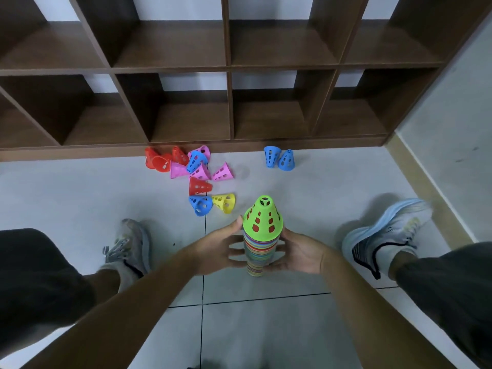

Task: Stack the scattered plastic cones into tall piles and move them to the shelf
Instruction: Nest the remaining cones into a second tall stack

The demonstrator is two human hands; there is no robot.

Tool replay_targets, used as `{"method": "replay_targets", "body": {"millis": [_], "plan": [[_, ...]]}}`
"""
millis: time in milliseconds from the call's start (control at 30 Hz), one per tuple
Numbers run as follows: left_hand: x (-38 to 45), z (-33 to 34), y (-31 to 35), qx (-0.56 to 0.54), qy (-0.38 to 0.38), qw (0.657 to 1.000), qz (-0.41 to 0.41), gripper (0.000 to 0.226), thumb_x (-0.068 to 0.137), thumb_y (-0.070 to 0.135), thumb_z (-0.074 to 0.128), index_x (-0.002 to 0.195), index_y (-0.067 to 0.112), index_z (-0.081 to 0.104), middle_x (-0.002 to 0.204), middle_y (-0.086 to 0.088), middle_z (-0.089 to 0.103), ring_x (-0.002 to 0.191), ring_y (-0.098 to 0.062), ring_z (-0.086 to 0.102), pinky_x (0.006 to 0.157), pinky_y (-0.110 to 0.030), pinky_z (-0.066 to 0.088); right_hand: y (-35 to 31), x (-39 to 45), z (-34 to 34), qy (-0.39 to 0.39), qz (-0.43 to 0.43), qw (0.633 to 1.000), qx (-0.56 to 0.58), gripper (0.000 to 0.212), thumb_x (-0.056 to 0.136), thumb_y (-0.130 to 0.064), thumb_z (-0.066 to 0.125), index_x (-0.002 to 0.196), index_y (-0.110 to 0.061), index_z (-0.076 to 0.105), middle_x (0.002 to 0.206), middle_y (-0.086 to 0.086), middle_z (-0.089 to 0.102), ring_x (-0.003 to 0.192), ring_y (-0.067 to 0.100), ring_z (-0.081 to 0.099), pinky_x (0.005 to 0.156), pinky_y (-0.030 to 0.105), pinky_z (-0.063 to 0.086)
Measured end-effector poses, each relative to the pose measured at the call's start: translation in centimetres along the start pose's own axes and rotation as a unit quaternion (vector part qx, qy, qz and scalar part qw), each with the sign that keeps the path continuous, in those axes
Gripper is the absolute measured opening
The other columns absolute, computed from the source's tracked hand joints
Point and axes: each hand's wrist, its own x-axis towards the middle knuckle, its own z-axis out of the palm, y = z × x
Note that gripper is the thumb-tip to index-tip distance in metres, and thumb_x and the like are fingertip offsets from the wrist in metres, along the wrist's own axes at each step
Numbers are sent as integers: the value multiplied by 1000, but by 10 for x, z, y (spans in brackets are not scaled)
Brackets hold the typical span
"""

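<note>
A tall pile of many-coloured plastic cones (255, 258) stands on the floor between my feet, topped by a green cone (263, 218). My left hand (217, 249) touches its left side with spread fingers. On the other side my right hand (298, 253) cups it with the fingers wrapped round the pile. Several loose red, pink, blue and yellow cones (195, 173) lie scattered in front of the brown shelf (229, 67). Two blue cones (279, 158) lie apart at the right.
My two shoes (127, 247) (383, 233) rest on the grey tiled floor either side of the pile. The shelf's lower compartments (269, 115) stand open. A wall with a pale skirting strip (426, 182) runs along the right.
</note>
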Motion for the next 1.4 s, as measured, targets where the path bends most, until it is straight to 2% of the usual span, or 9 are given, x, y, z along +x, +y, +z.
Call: {"method": "replay_targets", "body": {"millis": [133,300,500,667,800,967,1133,1300,1400], "plan": [[16,7,9,-38,15,999,21,64,85,61,62,132,17,63,141,-16,55,129,-36,55,98,-45,53,-15,11,-9,28,-31,999,12,47,102,-43,47,132,-10,63,139,18,50,125,36,56,106,64,41],[46,11,31,-62,28,996,58,41,82,56,61,109,30,77,135,-8,61,126,-30,57,105,-47,49,-56,31,-27,25,-43,999,23,47,101,-43,50,131,-10,64,143,18,49,129,37,53,102,60,46],[86,0,67,-60,26,994,88,84,56,67,83,128,26,64,136,-6,61,126,-30,57,100,-47,52,-100,58,-44,31,-45,997,47,46,98,-43,56,130,-11,64,144,17,47,129,38,53,105,61,43],[109,-7,96,-28,11,996,85,57,83,61,58,130,28,58,143,-7,53,131,-30,51,104,-46,49,-125,74,-52,43,-61,994,76,46,97,-40,59,129,-8,64,143,18,48,129,38,53,102,60,46],[120,-11,110,-39,16,996,80,80,64,65,67,133,25,57,141,-6,54,131,-30,51,105,-47,48,-151,85,-55,25,-49,998,42,50,93,-39,64,132,-8,62,145,18,46,128,39,53,97,59,49],[127,-19,117,-28,5,997,74,98,52,75,81,134,28,58,137,-1,60,128,-27,55,99,-41,53,-178,93,-61,-19,6,1000,24,79,70,-34,88,136,-3,57,147,24,43,129,44,52,105,64,42],[128,-22,122,-4,-4,998,61,109,42,78,82,136,30,53,134,5,61,126,-25,56,98,-42,53,-194,112,-73,-52,88,995,13,77,83,-30,81,146,-3,44,154,23,36,135,48,43,111,65,32],[130,-35,124,-6,77,994,73,85,62,68,79,130,21,61,129,-3,66,120,-28,62,97,-48,54,-207,123,-89,13,120,985,-124,61,79,-45,79,132,-19,62,149,13,42,136,40,42,95,58,50],[137,-42,120,9,178,980,83,55,87,48,65,131,17,57,130,-7,65,116,-31,63,99,-50,53,-211,134,-106,147,28,948,-280,40,87,-45,70,119,-22,64,138,4,54,123,23,51,99,50,49]]}}
